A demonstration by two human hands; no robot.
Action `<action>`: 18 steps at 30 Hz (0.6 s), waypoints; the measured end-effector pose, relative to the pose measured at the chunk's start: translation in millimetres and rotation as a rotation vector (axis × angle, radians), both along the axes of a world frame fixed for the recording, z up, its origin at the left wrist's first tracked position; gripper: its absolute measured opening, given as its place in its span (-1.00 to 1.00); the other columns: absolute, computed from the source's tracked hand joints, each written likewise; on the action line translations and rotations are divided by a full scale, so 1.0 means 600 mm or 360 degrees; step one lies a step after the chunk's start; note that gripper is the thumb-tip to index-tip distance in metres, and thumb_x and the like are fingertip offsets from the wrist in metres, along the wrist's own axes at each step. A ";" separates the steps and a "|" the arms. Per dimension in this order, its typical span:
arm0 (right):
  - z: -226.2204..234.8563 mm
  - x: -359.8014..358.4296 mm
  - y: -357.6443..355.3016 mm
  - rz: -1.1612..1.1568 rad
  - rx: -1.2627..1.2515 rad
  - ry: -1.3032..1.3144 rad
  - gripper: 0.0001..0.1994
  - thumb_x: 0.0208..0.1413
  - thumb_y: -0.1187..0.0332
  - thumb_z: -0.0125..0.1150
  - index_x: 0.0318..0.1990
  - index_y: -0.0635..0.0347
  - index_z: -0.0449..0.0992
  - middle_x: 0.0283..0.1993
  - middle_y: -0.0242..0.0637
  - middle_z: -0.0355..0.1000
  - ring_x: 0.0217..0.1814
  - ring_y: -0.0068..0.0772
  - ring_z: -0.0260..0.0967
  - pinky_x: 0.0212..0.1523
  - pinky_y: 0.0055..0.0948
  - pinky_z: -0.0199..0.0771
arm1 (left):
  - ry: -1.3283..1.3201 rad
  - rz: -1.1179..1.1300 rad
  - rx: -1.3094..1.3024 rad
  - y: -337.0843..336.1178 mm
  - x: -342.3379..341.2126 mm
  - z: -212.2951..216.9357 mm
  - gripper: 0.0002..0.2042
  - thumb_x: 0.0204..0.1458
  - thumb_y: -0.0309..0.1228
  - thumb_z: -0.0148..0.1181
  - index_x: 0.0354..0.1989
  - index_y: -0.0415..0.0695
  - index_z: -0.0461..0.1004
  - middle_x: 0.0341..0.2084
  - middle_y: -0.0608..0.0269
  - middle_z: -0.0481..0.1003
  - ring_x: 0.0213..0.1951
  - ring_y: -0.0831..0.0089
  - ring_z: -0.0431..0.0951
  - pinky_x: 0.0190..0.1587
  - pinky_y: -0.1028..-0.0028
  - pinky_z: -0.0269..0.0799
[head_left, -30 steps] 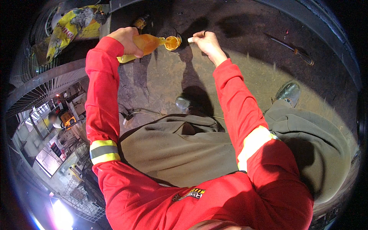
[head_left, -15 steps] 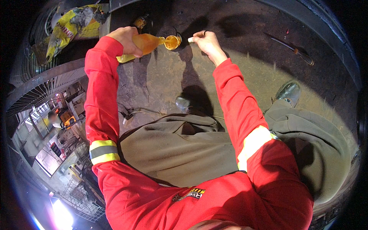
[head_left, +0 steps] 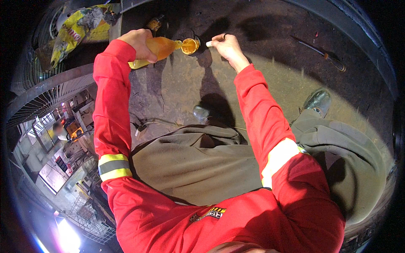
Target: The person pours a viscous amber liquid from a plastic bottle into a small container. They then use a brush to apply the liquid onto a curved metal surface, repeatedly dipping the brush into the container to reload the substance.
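My left hand (head_left: 142, 44) is wrapped round a clear bottle (head_left: 163, 47) of yellow-orange liquid, tilted with its neck to the right. The bottle's mouth is at the rim of a small round container (head_left: 189, 53), orange inside, on the dark ground. Whether liquid is flowing between them is hard to make out. To the right of the container, my right hand (head_left: 229, 48) pinches a small white piece (head_left: 209, 44), perhaps a bottle cap, between thumb and finger. It is apart from the bottle and the container.
A small amber bottle or jar (head_left: 155, 24) lies beyond my left hand. A screwdriver (head_left: 325, 55) rests on the floor at the right. A crumpled yellow bag (head_left: 69, 38) is at the far left. My boots (head_left: 317, 102) are on the floor nearer me.
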State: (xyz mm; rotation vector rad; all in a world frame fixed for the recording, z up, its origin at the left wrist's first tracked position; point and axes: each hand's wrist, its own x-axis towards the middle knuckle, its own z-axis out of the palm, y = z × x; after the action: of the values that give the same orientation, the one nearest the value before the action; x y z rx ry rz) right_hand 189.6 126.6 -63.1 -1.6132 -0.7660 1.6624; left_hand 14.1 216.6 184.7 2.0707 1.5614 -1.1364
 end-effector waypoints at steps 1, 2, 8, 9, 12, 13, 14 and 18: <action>-0.002 0.000 0.000 0.0001 0.0005 -0.0002 -0.71 -0.16 0.32 0.48 -0.23 0.17 0.62 -0.21 -0.20 0.59 -0.14 -0.34 0.52 -0.05 -0.37 0.48 | -0.0002 0.0000 -0.0006 0.000 0.000 0.000 -0.27 -0.46 -0.16 0.49 0.02 -0.22 0.48 -0.13 -0.12 0.55 -0.06 0.02 0.58 0.00 0.27 0.48; -0.001 0.001 -0.001 0.0004 0.0009 -0.0003 -0.71 -0.16 0.32 0.48 -0.23 0.17 0.62 -0.20 -0.19 0.59 -0.13 -0.33 0.52 -0.05 -0.37 0.48 | 0.0009 0.0006 -0.0013 0.000 0.002 0.001 -0.27 -0.45 -0.16 0.49 0.02 -0.22 0.48 -0.13 -0.12 0.55 -0.06 0.02 0.58 0.00 0.27 0.48; 0.004 0.002 -0.001 0.0010 0.0001 0.0003 -0.70 -0.16 0.31 0.49 -0.22 0.18 0.62 -0.19 -0.18 0.59 -0.11 -0.32 0.53 -0.04 -0.36 0.48 | 0.0039 -0.0003 0.0003 -0.001 0.003 0.002 -0.27 -0.45 -0.15 0.48 0.01 -0.23 0.48 -0.15 -0.12 0.56 -0.08 0.03 0.58 -0.02 0.27 0.49; 0.003 0.002 -0.001 0.0000 0.0016 0.0000 -0.69 -0.16 0.31 0.49 -0.22 0.18 0.62 -0.19 -0.17 0.59 -0.11 -0.32 0.53 -0.03 -0.36 0.48 | 0.0028 -0.0004 0.0011 -0.001 0.002 0.001 -0.27 -0.45 -0.15 0.48 0.01 -0.23 0.48 -0.15 -0.12 0.56 -0.09 0.03 0.58 -0.02 0.27 0.49; 0.002 0.002 -0.002 0.0002 0.0012 -0.0003 -0.70 -0.16 0.31 0.49 -0.22 0.18 0.62 -0.19 -0.18 0.59 -0.11 -0.32 0.53 -0.03 -0.36 0.48 | 0.0025 0.0001 0.0015 -0.001 0.002 0.001 -0.27 -0.45 -0.16 0.47 0.01 -0.23 0.48 -0.16 -0.12 0.56 -0.09 0.03 0.59 -0.02 0.27 0.50; 0.003 0.002 -0.001 0.0011 0.0005 -0.0006 -0.70 -0.16 0.31 0.49 -0.23 0.18 0.62 -0.19 -0.18 0.59 -0.11 -0.32 0.52 -0.03 -0.36 0.48 | 0.0029 0.0004 0.0013 -0.001 0.003 0.002 -0.27 -0.45 -0.16 0.47 0.01 -0.23 0.48 -0.16 -0.12 0.56 -0.09 0.03 0.59 -0.02 0.27 0.50; 0.002 0.001 -0.001 0.0019 -0.0002 -0.0010 -0.70 -0.16 0.31 0.49 -0.23 0.18 0.62 -0.19 -0.18 0.59 -0.11 -0.32 0.52 -0.03 -0.36 0.48 | 0.0023 -0.0001 0.0014 -0.002 0.005 0.003 -0.27 -0.45 -0.16 0.47 0.01 -0.23 0.48 -0.16 -0.12 0.56 -0.09 0.03 0.59 -0.03 0.27 0.50; -0.003 -0.002 0.001 0.0022 -0.0020 -0.0009 -0.71 -0.17 0.32 0.49 -0.24 0.18 0.62 -0.20 -0.20 0.59 -0.12 -0.32 0.52 -0.04 -0.35 0.48 | 0.0028 0.0010 0.0012 -0.004 0.007 0.006 -0.27 -0.46 -0.16 0.47 0.01 -0.24 0.48 -0.17 -0.12 0.56 -0.10 0.03 0.59 -0.04 0.27 0.50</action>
State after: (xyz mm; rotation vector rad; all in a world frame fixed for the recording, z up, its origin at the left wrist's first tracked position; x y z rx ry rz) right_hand 188.3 126.9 -65.0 -1.6259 -0.7725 1.6761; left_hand 18.0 214.5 188.4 2.0645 1.5817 -1.1513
